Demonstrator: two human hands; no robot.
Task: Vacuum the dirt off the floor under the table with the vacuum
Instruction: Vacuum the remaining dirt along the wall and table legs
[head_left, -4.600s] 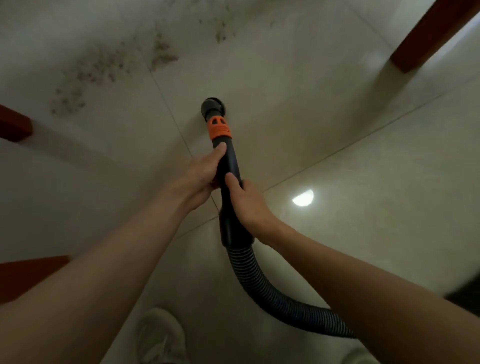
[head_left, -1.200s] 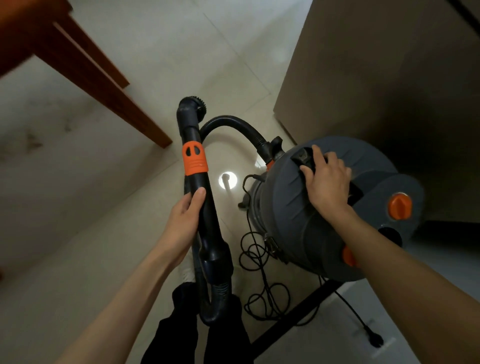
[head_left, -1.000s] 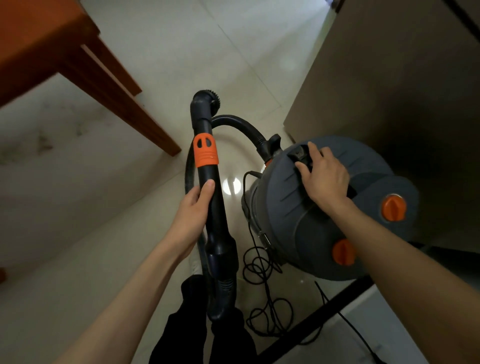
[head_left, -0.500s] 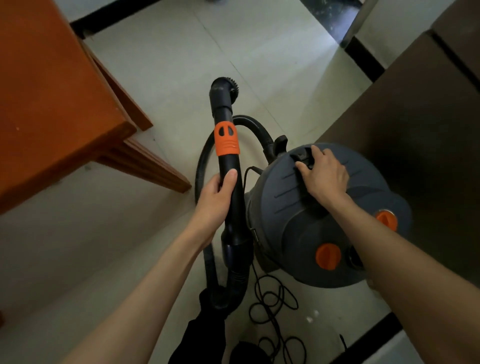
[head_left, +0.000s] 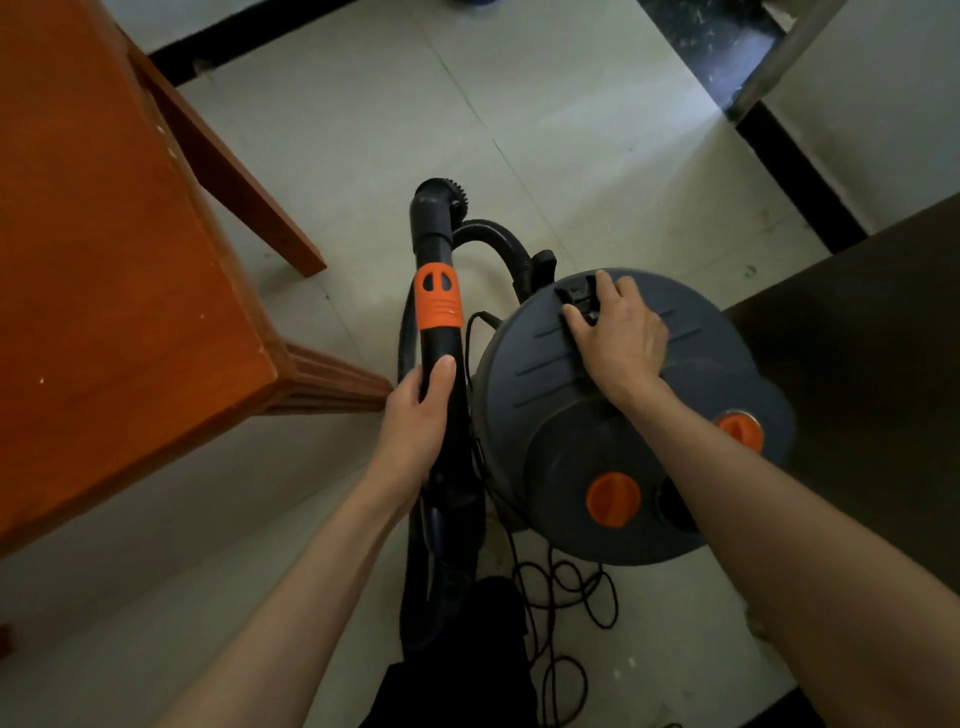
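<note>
My left hand (head_left: 415, 426) grips the black vacuum wand (head_left: 435, 332) just below its orange collar. The wand points away from me, with the round brush nozzle (head_left: 441, 195) at its far end, off the floor. The grey drum vacuum (head_left: 613, 415) stands to the right of the wand. My right hand (head_left: 618, 332) lies on the drum's lid, fingers curled over the black handle (head_left: 576, 296) at its top. The black hose (head_left: 498, 244) arcs from the drum's inlet behind the wand. No dirt shows on the floor in view.
The orange-brown wooden table (head_left: 104, 260) fills the left, its legs (head_left: 249, 208) slanting down to the pale tiled floor (head_left: 571, 130). A dark cabinet (head_left: 857, 338) stands at the right. The power cord (head_left: 566, 597) lies coiled on the floor beside my dark trouser leg.
Earlier both hands held the wand over the dirty floor under the table. Since then my view has risen above the tabletop; my right hand has stayed on the drum's handle and my left on the wand.
</note>
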